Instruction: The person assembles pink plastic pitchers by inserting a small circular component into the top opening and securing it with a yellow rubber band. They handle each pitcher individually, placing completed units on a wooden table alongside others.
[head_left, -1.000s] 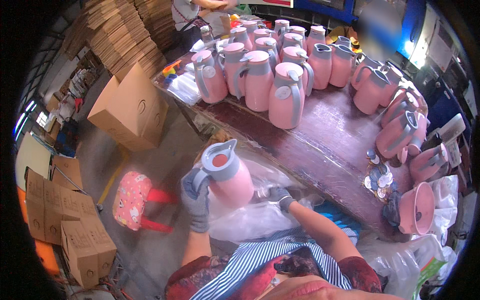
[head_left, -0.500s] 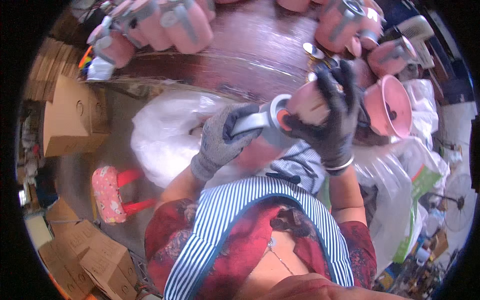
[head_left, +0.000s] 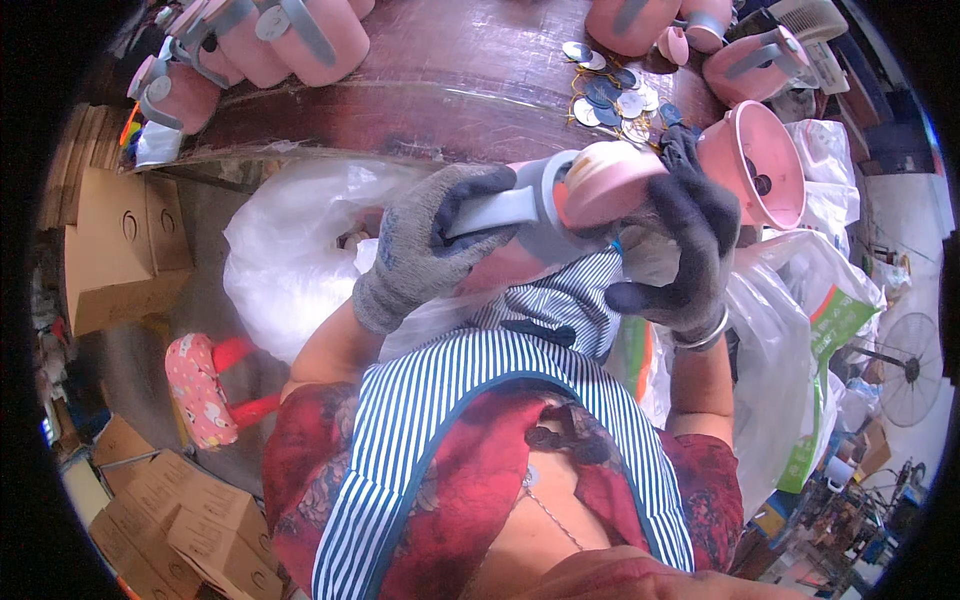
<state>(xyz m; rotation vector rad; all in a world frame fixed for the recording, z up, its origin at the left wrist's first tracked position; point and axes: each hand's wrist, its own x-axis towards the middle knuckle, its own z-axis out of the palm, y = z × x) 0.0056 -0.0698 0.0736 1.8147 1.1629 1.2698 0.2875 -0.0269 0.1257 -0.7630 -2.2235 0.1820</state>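
Facing stacked brown cartons [head_left: 120, 250], gloved left hand [head_left: 425, 245] around pink flask [head_left: 560, 215].

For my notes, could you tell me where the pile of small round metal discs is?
In the head view, the metal discs lie upper right on the dark wooden table, just beyond the right hand.

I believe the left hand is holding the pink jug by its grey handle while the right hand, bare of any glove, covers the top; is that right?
Not quite. The head view shows the right hand wearing a dark glove, not bare. The rest holds: the left hand grips the pink jug by its grey handle, and the right covers the top.
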